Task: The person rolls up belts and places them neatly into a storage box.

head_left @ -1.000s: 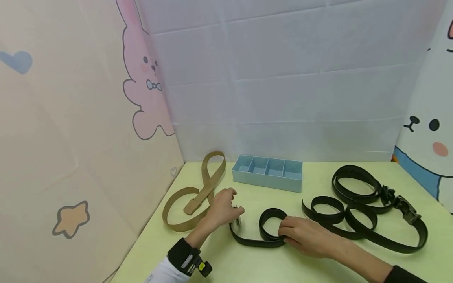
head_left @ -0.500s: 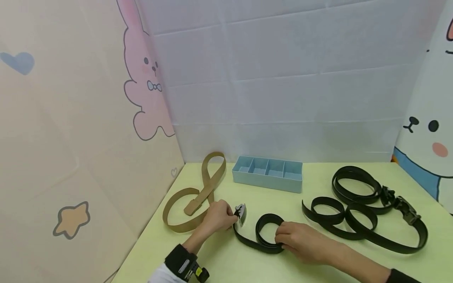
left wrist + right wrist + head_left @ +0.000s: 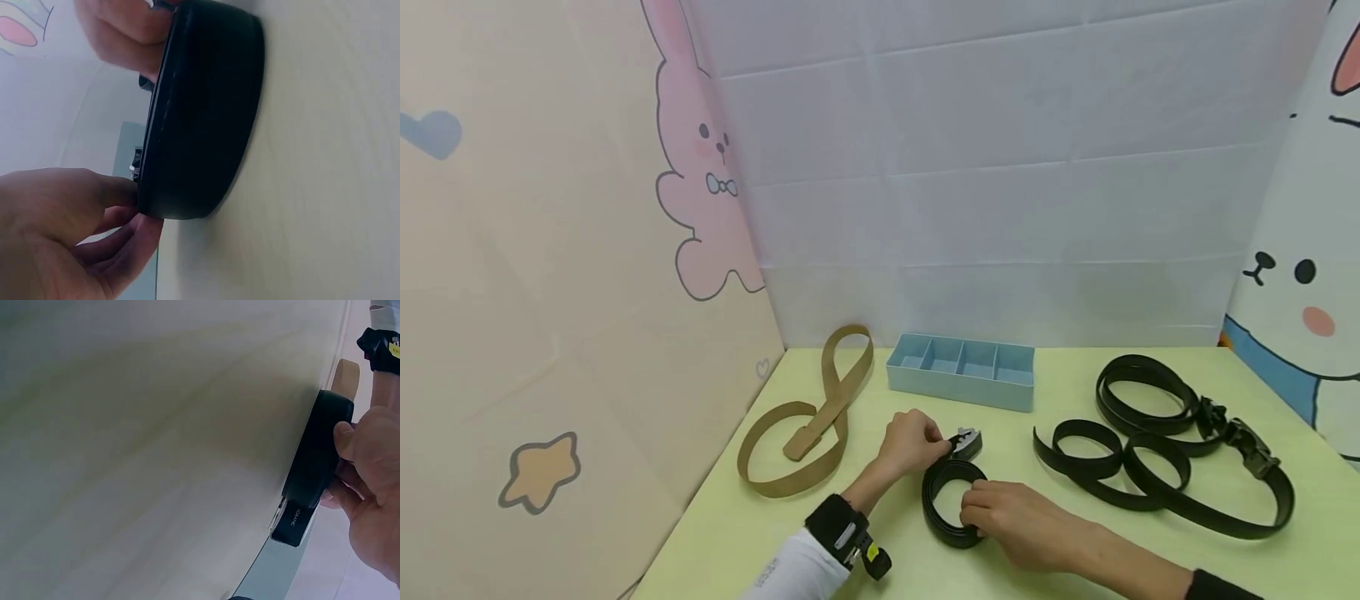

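A black belt is wound into a coil (image 3: 953, 535) that stands on its edge on the table. Its silver buckle (image 3: 967, 443) sits at the coil's far side, close against the roll. With thumb and fingers, my left hand (image 3: 912, 443) pinches the strap near the buckle end. My right hand (image 3: 1022, 523) grips the near right side of the coil, fingertips reaching inside the ring. In the left wrist view the rolled belt (image 3: 206, 112) shows from its outer side, with the left hand's fingertips at its edge. Lettering shows on the dark buckle plate (image 3: 294, 522) in the right wrist view.
A tan webbing belt (image 3: 842, 400) lies looped on the left. At the back stands a blue tray (image 3: 958, 383) with several compartments. Black belts with clip buckles (image 3: 1251, 442) lie loosely looped on the right of the pale green table (image 3: 1000, 442).
My left hand has swung the buckle end rightward and up to the coil, so the loose strap is wrapped round it. The right hand stays at the coil, shifted slightly left.
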{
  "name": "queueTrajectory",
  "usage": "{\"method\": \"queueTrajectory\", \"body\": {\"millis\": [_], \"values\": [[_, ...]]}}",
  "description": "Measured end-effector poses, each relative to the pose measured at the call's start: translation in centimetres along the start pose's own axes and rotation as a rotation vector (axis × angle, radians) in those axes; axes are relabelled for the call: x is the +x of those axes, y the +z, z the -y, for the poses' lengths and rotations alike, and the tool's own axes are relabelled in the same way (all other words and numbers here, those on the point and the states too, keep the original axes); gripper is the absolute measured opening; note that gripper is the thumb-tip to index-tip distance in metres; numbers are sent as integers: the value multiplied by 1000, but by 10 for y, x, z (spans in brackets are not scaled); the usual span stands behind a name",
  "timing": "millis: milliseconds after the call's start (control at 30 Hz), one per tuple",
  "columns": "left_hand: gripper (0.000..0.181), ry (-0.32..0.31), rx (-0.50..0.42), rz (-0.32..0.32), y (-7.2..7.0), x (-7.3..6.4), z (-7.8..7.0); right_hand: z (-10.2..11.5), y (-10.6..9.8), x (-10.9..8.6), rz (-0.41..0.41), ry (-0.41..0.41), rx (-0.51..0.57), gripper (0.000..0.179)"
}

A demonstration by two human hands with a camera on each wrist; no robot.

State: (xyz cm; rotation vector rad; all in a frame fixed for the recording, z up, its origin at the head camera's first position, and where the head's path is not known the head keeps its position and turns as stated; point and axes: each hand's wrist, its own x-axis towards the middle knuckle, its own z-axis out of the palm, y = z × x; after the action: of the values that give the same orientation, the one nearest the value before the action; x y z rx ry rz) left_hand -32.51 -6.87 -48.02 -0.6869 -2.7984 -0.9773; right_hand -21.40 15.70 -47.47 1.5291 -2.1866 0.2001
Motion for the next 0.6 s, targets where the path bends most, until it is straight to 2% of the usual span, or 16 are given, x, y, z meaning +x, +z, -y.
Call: {"method": "queueTrajectory", "body": {"millis": [133, 267, 467, 600], "values": [[16, 16, -26, 2, 0, -6, -1, 0, 1, 0, 17, 19, 8, 32], [8, 4, -80, 38, -11, -19, 3, -1, 1, 0, 24, 29, 17, 32], [13, -52, -74, 78, -33, -41, 10, 0, 0, 1, 22, 40, 23, 35], [24, -110, -53, 111, -40, -50, 14, 0, -3, 3, 71, 61, 45, 33]]}}
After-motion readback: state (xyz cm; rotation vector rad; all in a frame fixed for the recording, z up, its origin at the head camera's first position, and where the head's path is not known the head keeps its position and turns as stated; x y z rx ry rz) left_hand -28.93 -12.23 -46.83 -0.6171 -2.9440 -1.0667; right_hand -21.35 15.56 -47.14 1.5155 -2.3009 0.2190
